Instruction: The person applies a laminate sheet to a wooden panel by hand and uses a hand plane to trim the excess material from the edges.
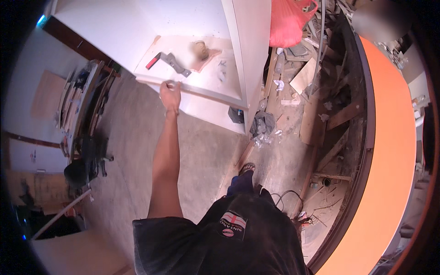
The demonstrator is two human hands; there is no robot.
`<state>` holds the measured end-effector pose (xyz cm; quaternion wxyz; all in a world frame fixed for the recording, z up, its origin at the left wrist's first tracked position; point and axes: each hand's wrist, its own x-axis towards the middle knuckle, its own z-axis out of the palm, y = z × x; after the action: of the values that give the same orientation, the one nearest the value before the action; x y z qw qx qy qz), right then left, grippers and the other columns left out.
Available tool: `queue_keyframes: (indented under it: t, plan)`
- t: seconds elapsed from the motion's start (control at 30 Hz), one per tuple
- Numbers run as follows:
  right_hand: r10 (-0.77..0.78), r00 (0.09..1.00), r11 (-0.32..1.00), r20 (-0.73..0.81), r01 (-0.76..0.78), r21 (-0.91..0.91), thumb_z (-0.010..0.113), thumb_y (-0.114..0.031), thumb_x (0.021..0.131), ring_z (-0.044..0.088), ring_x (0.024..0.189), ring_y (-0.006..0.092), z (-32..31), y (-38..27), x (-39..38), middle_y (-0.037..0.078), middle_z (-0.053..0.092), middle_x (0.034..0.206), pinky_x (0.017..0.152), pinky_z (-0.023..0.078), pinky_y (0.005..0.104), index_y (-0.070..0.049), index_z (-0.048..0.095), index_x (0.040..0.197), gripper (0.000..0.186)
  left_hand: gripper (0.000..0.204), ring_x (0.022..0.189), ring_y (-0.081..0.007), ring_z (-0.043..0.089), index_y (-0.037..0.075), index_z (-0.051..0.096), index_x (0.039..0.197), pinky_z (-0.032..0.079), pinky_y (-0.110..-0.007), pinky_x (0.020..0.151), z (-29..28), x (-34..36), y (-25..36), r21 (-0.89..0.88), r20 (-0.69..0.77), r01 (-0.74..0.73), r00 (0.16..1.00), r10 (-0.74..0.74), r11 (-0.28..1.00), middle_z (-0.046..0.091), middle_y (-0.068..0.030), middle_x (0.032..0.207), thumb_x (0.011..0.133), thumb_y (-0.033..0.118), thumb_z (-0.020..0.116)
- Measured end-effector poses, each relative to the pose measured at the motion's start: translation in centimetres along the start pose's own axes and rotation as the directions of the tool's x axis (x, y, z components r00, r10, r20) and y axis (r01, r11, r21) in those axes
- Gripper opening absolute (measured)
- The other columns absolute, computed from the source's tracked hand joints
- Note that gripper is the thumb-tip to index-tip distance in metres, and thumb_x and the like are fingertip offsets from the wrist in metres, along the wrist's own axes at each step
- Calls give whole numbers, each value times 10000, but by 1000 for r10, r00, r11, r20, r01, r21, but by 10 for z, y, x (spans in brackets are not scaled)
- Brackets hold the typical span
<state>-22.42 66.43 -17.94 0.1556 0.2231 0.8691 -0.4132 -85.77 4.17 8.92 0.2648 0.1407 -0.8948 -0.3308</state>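
My left hand point(170, 97) is at the front edge of a white cabinet shelf point(211, 94), its fingers curled in and the thumb and forefinger pressed together. Whatever they may pinch is too small to make out. A pale strip point(147, 80) runs along the edge just left of the fingers. On the shelf behind the hand lies a bent dark grey piece with a red end point(169, 63). Farther back are a tan rounded object point(200, 49), partly blurred, and a flat brown scrap point(211, 58). My right hand does not show.
A white upright panel point(251, 55) bounds the shelf's right side. A red plastic bag point(288, 23) hangs beyond it, over floor debris and a dark crumpled bag point(262, 123). A long curved orange panel point(389, 137) stands at right. Boards point(75, 98) are stacked at left.
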Motion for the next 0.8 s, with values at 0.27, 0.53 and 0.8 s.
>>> queue_keyframes:
  t: [0.27, 0.53, 0.8]
  plan:
    - [210, 968, 920, -136, -149, 364, 677, -271, 957, 673, 796, 147, -5, -117, 42, 90, 724, 935, 636, 524, 287, -15, 672, 1217, 364, 856, 1322, -378, 495, -68, 490, 1373, 444, -518, 1078, 88, 134, 20, 559, 18, 410, 863, -505, 721, 493, -223, 1401, 783, 494, 753]
    - [243, 968, 943, -63, -221, 247, 643, -236, 937, 698, 808, 278, 53, -121, 50, 127, 745, 910, 730, 545, 411, 7, 708, 1140, 323, 476, 1022, -270, 724, -43, 701, 1166, 570, -476, 859, 54, 294, -89, 729, 597, -520, 801, -42, 446, 753, -151, 1035, 856, 313, 646]
    - [670, 690, 521, 274, -700, 489, 671, -255, 965, 676, 663, 152, 8, -64, 59, 58, 711, 834, 562, 554, 311, -34, 697, 1053, 240, 423, 907, -240, 698, -9, 709, 1113, 542, -434, 768, 94, 93, -73, 208, -21, 225, 974, -225, 952, 726, -126, 948, 886, 347, 666]
